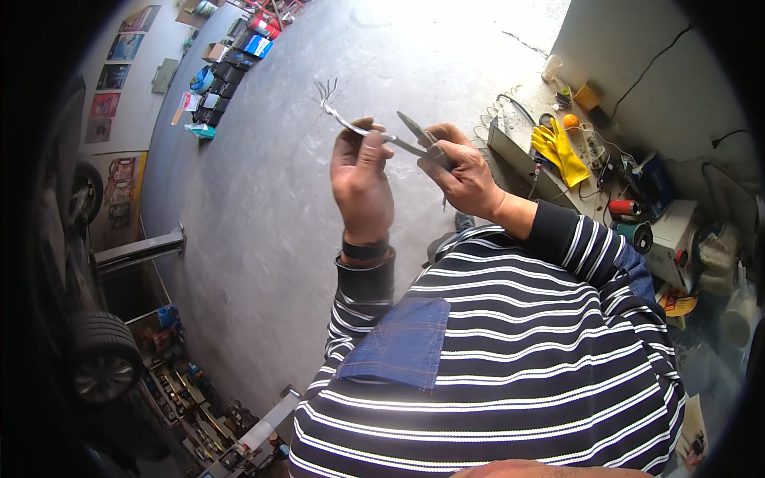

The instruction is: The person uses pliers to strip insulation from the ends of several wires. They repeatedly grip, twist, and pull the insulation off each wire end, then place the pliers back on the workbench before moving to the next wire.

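Out over the floor, the fingers of my left hand (pixel 364 179) are closed round a thin, light-coloured cable (pixel 346 122). Its far end fans out into several loose bare wire strands. To the right of it, my right hand (pixel 464 169) grips a cutting tool with a dark, pointed blade (pixel 412 127). The blade points up and left toward the left hand's fingertips. A grey strip runs between the two hands below that blade; I cannot tell whether it is a second blade or more cable. The right fingers hide the tool's handle.
At right, a cluttered bench (pixel 510 139) bears yellow rubber gloves (pixel 560 151) and an orange ball-shaped thing (pixel 570 120). Dark boxes (pixel 229 78) line the far left wall. A car wheel (pixel 102 358) and a rack of tools (pixel 191 398) are at lower left. Grey floor (pixel 255 239) lies below my hands.
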Available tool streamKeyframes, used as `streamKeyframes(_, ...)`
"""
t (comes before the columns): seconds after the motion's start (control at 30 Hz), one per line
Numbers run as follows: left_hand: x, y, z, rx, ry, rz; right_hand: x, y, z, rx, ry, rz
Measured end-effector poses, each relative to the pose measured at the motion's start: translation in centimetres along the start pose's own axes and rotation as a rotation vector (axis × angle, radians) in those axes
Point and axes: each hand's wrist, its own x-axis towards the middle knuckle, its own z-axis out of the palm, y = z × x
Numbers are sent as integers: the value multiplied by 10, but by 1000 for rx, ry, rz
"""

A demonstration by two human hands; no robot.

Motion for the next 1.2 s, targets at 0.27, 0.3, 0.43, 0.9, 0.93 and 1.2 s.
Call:
streamKeyframes(0.27, 2, -31, -26, 207, -50, 146, 16, 1, 38, 71, 9, 12)
streamKeyframes(0.3, 5, -30, -32, 198, -27, 182, 17, 0, 39, 48, 6, 73)
streamKeyframes(0.43, 12, -23, -51, 47, 31, 231, 23, -2, 33, -48, -74, 137)
streamKeyframes(0.9, 16, -23, -53, -78, 77, 306, 43, -25, 41, -189, -211, -49)
streamKeyframes(0.93, 17, -23, -53, -80, 71, 309, 44, -26, 41, -202, -207, -56)
streamKeyframes(1.2, 20, -23, -54, -35, 50, 321, 48, -28, 40, -333, -169, -188)
